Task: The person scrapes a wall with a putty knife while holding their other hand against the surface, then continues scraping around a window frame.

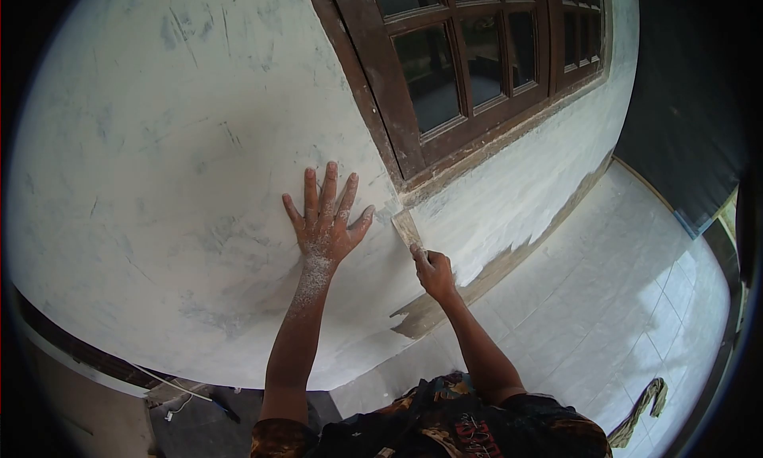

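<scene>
My left hand (326,223) lies flat against the white wall (199,156), fingers spread, with pale dust over its back and wrist. In my right hand (435,273) is a putty knife (407,229), gripped by its handle. Its flat blade meets the wall just below the lower left corner of the brown window frame (404,152). Dark scratches and greyish patches mark the wall's surface around both hands.
Glass panes (429,76) fill the window above right. Bare grey plaster (493,271) runs along the wall's foot. A tiled floor (548,315) spreads right, with a crumpled cloth (638,413) on it. A dark sheet (683,108) hangs far right; a thin cable (179,388) lies lower left.
</scene>
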The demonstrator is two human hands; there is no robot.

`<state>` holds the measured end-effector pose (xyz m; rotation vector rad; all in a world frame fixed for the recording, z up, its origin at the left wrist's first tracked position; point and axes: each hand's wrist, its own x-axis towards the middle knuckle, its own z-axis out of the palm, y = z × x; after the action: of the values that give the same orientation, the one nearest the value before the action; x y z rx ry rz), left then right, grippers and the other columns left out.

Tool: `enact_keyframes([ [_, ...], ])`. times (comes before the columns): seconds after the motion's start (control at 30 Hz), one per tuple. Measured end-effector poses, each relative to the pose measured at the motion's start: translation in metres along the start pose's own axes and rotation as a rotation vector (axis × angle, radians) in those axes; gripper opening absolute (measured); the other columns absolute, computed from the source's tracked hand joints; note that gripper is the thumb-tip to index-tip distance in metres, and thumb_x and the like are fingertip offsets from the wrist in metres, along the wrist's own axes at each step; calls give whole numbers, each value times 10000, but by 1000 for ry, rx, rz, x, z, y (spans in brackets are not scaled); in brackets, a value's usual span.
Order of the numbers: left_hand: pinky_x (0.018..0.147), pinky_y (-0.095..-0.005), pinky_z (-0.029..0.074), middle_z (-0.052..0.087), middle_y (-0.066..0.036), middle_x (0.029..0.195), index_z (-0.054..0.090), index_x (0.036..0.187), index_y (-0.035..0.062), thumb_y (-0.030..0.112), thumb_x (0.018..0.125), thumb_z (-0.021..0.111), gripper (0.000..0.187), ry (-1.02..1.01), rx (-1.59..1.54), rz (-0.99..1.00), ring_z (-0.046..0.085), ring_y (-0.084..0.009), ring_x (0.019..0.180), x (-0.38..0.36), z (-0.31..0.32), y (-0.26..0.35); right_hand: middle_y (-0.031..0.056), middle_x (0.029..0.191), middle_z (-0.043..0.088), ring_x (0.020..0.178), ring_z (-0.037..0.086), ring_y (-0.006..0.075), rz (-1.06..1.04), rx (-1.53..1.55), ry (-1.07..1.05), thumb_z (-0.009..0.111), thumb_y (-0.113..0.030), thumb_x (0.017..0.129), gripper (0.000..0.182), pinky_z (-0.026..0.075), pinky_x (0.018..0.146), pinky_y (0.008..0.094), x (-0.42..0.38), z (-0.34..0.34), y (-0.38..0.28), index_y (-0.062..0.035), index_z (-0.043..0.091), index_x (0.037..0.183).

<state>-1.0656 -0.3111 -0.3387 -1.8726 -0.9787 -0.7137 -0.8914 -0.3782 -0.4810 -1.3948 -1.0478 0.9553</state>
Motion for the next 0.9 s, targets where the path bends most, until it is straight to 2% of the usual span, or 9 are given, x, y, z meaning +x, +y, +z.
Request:
enact_keyframes([
  [0.07,1089,-688,2,278,-61,1539,438,1400,295,556,719,728,785,-11,-16,-3,147,-331,1444,0,0,1,103,472,474,468,467,174,13,13,5,534,-503,925,632,397,498,372,1,0,-5,53,569,626],
  [0.17,1088,-688,1,281,-59,1538,440,1399,295,560,719,725,783,-5,-30,1,146,-329,1445,0,-1,0,111,479,496,474,490,177,-90,-5,0,536,-509,920,635,406,503,369,4,4,-18,53,576,629],
  [0.23,1089,-687,0,285,-61,1537,442,1398,293,559,718,726,784,-1,-21,-1,145,-328,1445,2,0,0,-5,469,430,441,411,73,-102,21,19,533,-471,943,583,334,415,285,9,6,-11,-24,520,569],
  [0.27,1089,-685,-2,289,-62,1535,444,1397,291,558,716,728,784,-11,-18,-3,144,-327,1446,1,0,1,-5,469,430,441,411,73,-102,22,19,533,-471,943,583,334,415,285,9,6,-5,-24,520,569],
  [0.33,1089,-685,-5,288,-62,1536,446,1395,290,554,715,730,783,-12,-26,-2,143,-327,1446,-1,-1,1,109,474,489,467,474,174,6,-20,9,536,-490,928,617,402,501,362,4,4,4,53,583,639],
  [0.53,1089,-685,-9,264,-60,1546,433,1403,293,557,724,719,783,-9,-29,3,140,-330,1446,-3,1,1,95,472,485,460,478,165,-89,13,-13,538,-491,926,611,400,491,359,5,2,-26,48,588,642],
  [0.77,1090,-684,-16,265,-61,1545,429,1407,291,549,731,716,778,-3,-22,5,143,-331,1445,-1,1,0,94,461,469,461,456,156,-3,-5,0,536,-479,932,606,392,488,362,1,7,-1,48,579,636],
  [0.83,1090,-685,-13,271,-60,1543,431,1405,291,548,732,716,775,-2,-34,2,145,-330,1445,0,1,1,96,457,464,466,453,149,-99,35,10,540,-480,929,613,391,488,365,3,8,-20,47,565,619],
  [0.9,1089,-685,-11,277,-59,1540,433,1404,291,548,732,715,773,3,-37,2,148,-330,1445,-1,-1,0,95,457,462,466,451,147,-89,21,8,541,-478,930,612,390,488,364,1,8,-18,48,561,618],
])
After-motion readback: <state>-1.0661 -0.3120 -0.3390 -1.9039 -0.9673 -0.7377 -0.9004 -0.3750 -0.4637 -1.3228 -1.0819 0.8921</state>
